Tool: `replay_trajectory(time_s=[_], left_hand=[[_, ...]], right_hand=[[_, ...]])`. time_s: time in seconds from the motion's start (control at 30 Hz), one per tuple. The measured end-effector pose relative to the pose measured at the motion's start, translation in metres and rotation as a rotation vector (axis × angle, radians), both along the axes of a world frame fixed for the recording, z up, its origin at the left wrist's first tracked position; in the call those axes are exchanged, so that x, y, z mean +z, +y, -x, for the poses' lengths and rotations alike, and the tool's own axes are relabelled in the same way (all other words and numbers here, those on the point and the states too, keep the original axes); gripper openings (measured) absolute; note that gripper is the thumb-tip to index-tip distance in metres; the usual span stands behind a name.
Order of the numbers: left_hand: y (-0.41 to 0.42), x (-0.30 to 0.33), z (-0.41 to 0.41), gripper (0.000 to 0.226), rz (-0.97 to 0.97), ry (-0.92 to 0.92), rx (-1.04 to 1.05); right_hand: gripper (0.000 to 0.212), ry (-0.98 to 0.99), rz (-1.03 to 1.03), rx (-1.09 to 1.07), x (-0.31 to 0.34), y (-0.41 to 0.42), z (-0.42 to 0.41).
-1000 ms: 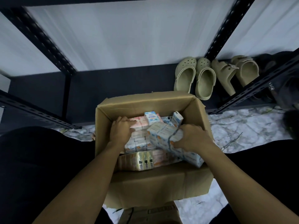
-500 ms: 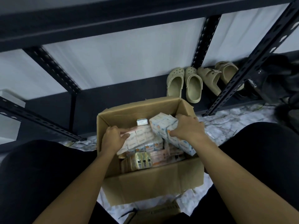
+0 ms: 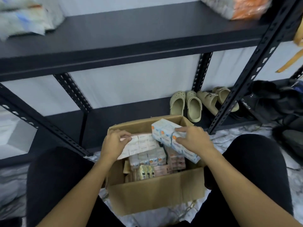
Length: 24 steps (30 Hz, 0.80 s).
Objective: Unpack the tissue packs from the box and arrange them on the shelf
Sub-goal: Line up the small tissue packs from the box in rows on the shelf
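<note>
An open cardboard box [image 3: 155, 192] stands on the floor between my knees. My left hand [image 3: 114, 143] grips a pink-and-white tissue bundle [image 3: 141, 145] lifted above the box's left side. A blue-and-white tissue bundle [image 3: 165, 135] is held over the box's right side by my right hand [image 3: 193, 140]. Several more tissue packs [image 3: 152, 164] lie inside the box. The black shelf [image 3: 124, 35] runs across the view above the box.
Wrapped packs lie on the shelf at the far left [image 3: 21, 18] and far right [image 3: 236, 7]. Beige clogs [image 3: 185, 104] and sandals [image 3: 214, 99] sit on the lowest shelf board. Black perforated uprights [image 3: 246, 76] flank the box. Dark bags [image 3: 275, 102] lie at right.
Both hands have lifted their tissue bundles up out of the box. The head camera has tilted upward, bringing the shelf surface and its packs into view.
</note>
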State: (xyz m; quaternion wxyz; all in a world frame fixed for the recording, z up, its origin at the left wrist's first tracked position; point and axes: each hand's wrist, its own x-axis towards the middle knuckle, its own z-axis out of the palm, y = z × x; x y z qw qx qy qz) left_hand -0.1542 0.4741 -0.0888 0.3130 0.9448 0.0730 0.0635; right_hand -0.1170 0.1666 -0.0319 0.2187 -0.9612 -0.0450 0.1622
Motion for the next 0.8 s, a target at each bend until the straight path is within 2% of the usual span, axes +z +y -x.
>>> replay_trajectory(time_s=[0.17,0.4,0.63,0.8], left_hand=[[0.007,0.067,-0.005,0.011,0.065,-0.106,-0.090],[0.012,0.182,-0.001,0.009,0.169,-0.313,-0.177],[0.026,0.290,0.007,0.008,0.221,-0.523,-0.187],[0.034,0.348,-0.003,0.006,0.183,-0.594,-0.187]], right_hand=[[0.037,-0.147,-0.112,0.059,0.065,-0.013,0.001],[0.040,-0.376,-0.277,0.176,0.164,-0.024,0.009],[0.040,-0.630,-0.350,0.150,0.247,-0.024,0.002],[0.041,-0.730,-0.359,0.141,0.291,-0.014,-0.018]])
